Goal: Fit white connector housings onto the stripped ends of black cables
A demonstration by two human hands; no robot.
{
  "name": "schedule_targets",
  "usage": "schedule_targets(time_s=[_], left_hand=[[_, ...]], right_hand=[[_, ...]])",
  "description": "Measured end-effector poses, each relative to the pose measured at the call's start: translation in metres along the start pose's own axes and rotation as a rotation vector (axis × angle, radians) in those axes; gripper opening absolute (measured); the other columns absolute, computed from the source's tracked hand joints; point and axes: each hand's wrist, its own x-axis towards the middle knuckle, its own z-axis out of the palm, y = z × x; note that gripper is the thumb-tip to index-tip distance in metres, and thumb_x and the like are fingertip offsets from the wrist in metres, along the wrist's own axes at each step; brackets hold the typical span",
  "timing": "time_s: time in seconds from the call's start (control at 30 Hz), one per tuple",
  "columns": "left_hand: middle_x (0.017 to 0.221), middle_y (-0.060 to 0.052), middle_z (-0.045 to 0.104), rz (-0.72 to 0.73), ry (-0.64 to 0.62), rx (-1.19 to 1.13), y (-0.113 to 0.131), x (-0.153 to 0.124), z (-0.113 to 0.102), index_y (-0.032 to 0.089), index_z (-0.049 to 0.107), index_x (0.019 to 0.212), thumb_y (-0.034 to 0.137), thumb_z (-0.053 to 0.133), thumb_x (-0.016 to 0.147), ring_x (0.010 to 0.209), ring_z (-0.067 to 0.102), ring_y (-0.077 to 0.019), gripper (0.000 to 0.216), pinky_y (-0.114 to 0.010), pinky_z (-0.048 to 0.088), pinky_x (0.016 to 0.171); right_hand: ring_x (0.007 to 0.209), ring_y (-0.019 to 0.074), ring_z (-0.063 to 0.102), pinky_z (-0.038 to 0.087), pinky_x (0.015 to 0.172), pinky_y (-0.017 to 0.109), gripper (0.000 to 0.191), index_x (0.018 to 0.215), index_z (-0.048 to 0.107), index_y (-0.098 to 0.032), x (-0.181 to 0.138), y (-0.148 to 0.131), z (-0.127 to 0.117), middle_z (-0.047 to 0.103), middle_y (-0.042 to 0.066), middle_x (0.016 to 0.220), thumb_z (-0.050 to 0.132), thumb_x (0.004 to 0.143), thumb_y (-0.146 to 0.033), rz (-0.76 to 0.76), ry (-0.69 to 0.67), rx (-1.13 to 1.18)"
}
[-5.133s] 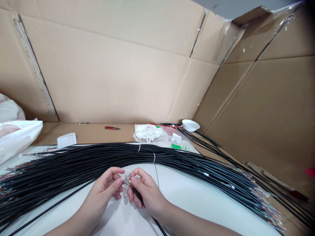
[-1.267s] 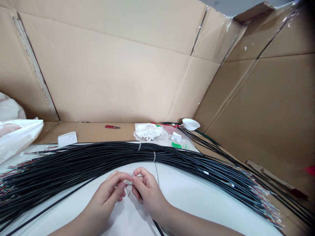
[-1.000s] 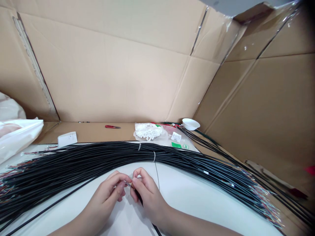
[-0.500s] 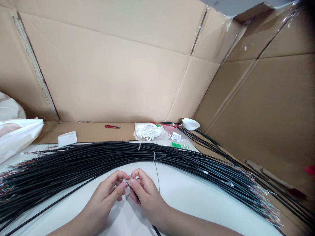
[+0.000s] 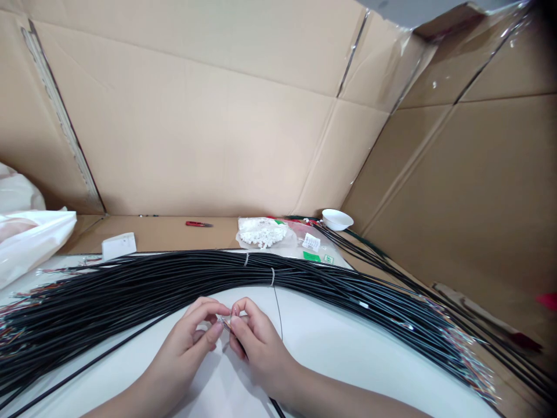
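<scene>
Dozens of black cables (image 5: 143, 284) are arching across the white table (image 5: 331, 337) as I am watching from a distance through the head camera; two pale ties (image 5: 272, 277) are circling the bundle near its middle, and colourful strands (image 5: 474, 368) are fanning out at its ends. Nearer to me, my left hand (image 5: 185, 339) and my right hand (image 5: 259, 339) are coming together at the tip of a single cable (image 5: 277, 408), its thin wires (image 5: 226, 325) showing between them; the left thumb and forefinger are standing nearly closed, holding the wire ends; the right thumb and forefinger are pinching close by, the remaining fingers curling around the cable, whose dark length is running out below the right wrist; how firmly either grip is pressing, I cannot tell, the wires being too small and partly hidden. Behind the bundle, red-handled snips (image 5: 198, 224) are lying on a strip of cardboard (image 5: 156, 235); a clear bag (image 5: 263, 233) is holding small white pieces; a printed label (image 5: 311, 241) and a green sticker (image 5: 311, 256) are resting just to its right; a white bowl (image 5: 337, 219) is sitting in the corner; at far left, a white plastic bag (image 5: 30, 244) is slumping.
</scene>
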Motion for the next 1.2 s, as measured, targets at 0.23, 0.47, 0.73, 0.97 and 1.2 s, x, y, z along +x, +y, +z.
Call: schedule_targets(time_s=[0.23,0.47,0.73,0.97,1.2], left_hand=[[0.096,-0.004,0.046,-0.036,0.050,-0.051,0.000,0.001,-0.002,0.023,0.064,0.080,0.029,0.057,0.074,0.082,0.054,-0.0197,0.011,-0.028,0.047,0.065],[0.093,-0.005,0.048,0.067,0.133,0.229,0.006,-0.004,-0.003,0.025,0.067,0.071,0.028,0.059,0.073,0.091,0.049,-0.0236,0.010,-0.029,0.043,0.072],[0.078,-0.004,0.065,0.082,-0.065,0.342,0.010,-0.002,-0.003,0.023,0.066,0.073,0.023,0.053,0.077,0.071,0.057,-0.0195,0.014,-0.025,0.040,0.057],[0.080,-0.003,0.065,0.090,0.035,0.435,0.011,-0.005,-0.002,0.023,0.062,0.080,0.022,0.055,0.074,0.068,0.055,-0.0188,0.009,-0.025,0.040,0.056],[0.084,-0.005,0.064,0.070,0.069,0.415,0.018,-0.008,-0.001,0.028,0.061,0.102,0.028,0.054,0.076,0.068,0.054,-0.0200,0.027,-0.026,0.042,0.057]], right_hand=[[0.042,0.0055,0.027,0.023,0.043,0.017,0.020,0.079,0.036,-0.019,0.000,0.000,0.000,0.036,-0.010,0.045,0.040,0.084,-0.037,0.015,0.000,0.010],[0.038,0.0049,0.026,0.020,0.040,0.017,0.019,0.078,0.035,-0.020,0.003,0.000,0.000,0.037,-0.011,0.043,0.041,0.083,-0.037,0.067,0.038,0.109],[0.030,0.0034,0.023,0.017,0.036,0.016,0.023,0.076,0.032,-0.021,0.011,0.002,-0.002,0.037,-0.013,0.038,0.045,0.077,-0.041,0.127,0.097,0.255],[0.033,0.0036,0.022,0.017,0.037,0.016,0.020,0.078,0.033,-0.020,0.008,0.002,-0.001,0.037,-0.012,0.039,0.043,0.081,-0.039,0.088,0.048,0.232],[0.038,0.0046,0.025,0.018,0.039,0.017,0.019,0.078,0.035,-0.020,0.005,0.001,0.000,0.036,-0.011,0.041,0.042,0.083,-0.036,0.038,0.019,0.192]])
